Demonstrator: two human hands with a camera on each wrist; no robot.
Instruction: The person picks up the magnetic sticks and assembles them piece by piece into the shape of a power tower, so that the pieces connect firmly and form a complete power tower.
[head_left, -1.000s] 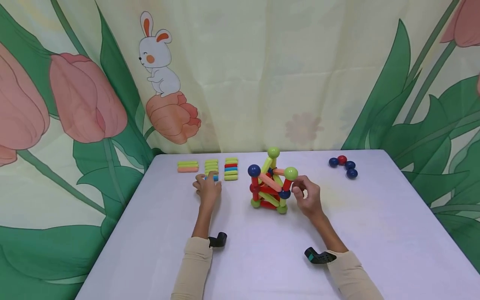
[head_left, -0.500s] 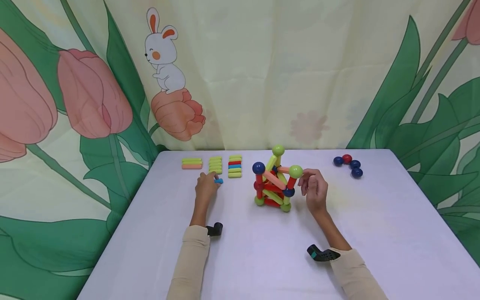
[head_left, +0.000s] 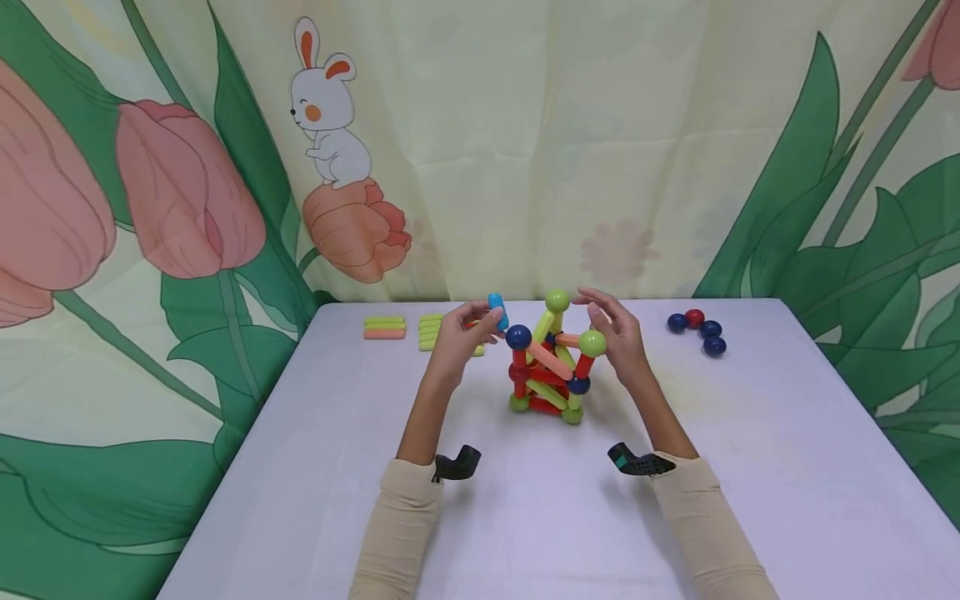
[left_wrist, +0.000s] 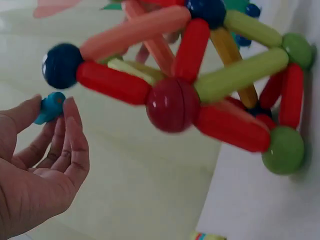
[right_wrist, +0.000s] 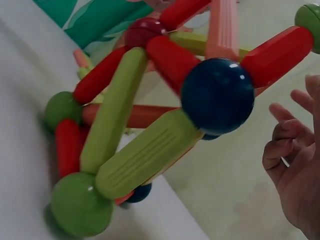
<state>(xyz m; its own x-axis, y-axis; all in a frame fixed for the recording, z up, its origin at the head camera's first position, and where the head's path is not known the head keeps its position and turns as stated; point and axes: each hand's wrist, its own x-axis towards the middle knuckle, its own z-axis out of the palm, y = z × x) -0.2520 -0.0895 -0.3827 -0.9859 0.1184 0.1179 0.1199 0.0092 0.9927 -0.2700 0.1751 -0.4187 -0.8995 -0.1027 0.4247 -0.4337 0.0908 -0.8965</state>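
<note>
Between the hands stands a frame of coloured rods and balls [head_left: 551, 375], in red, lime, salmon and dark blue. My left hand [head_left: 456, 337] pinches a short blue rod [head_left: 498, 311] between thumb and fingertips, just left of the frame's upper dark blue ball [head_left: 518, 337]. In the left wrist view the blue rod [left_wrist: 51, 107] is beside that ball [left_wrist: 62, 65], with a small gap. My right hand [head_left: 621, 332] is raised at the frame's right, near the light green ball [head_left: 592, 343]. Its fingers are loosely bent and hold nothing in the right wrist view.
Lime and salmon rods [head_left: 384, 327] lie in a stack at the back left. More rods [head_left: 430, 332] lie in rows partly behind my left hand. Several dark blue balls [head_left: 711, 330] and a red ball [head_left: 695, 318] sit at the back right. A printed curtain [head_left: 480, 150] hangs behind the table.
My left hand has picked up the blue rod from the rod rows and carried it right, up to the frame. The right hand has risen beside the frame's upper part.
</note>
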